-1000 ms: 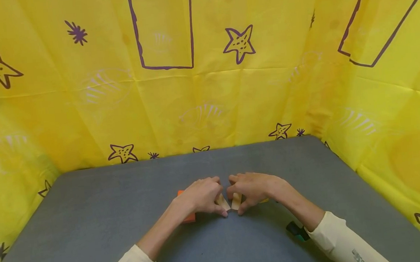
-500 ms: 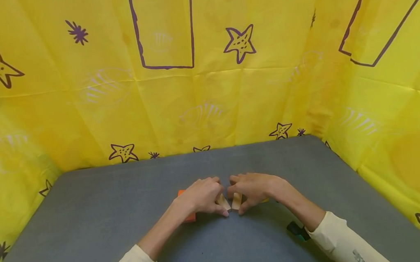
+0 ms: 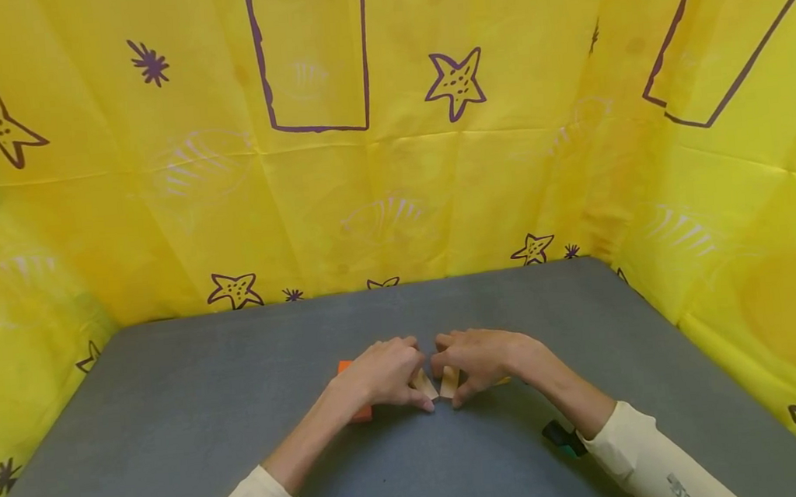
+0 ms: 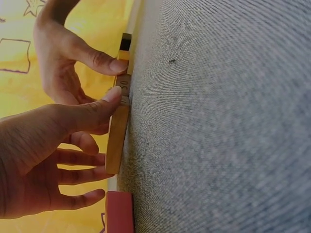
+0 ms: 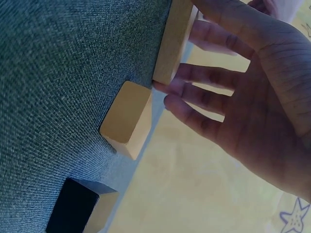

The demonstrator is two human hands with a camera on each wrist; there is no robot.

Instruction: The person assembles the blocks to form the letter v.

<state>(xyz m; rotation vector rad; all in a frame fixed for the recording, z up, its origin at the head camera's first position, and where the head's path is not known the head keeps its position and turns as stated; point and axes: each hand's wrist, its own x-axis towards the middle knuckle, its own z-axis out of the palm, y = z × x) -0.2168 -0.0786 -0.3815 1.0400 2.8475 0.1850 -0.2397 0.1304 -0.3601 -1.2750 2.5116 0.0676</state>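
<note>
At the frame's lower centre, the left hand (image 3: 388, 370) pinches one slim pale wooden block (image 3: 424, 384), the right hand (image 3: 482, 357) another slim wooden block (image 3: 450, 383). From where I stand, each grip looks drawn in against its block

Left block (image 3: 424, 385): pale wood, lower centre of the head view, slanting down to the right, and my left hand (image 3: 389, 369) has it pinched!
Right block (image 3: 450, 382): pale wood too, just beside it, slanting down-left, gripped by my right hand (image 3: 480, 357).
Near ends: close together, a V narrowing toward the frame's bottom.
</note>
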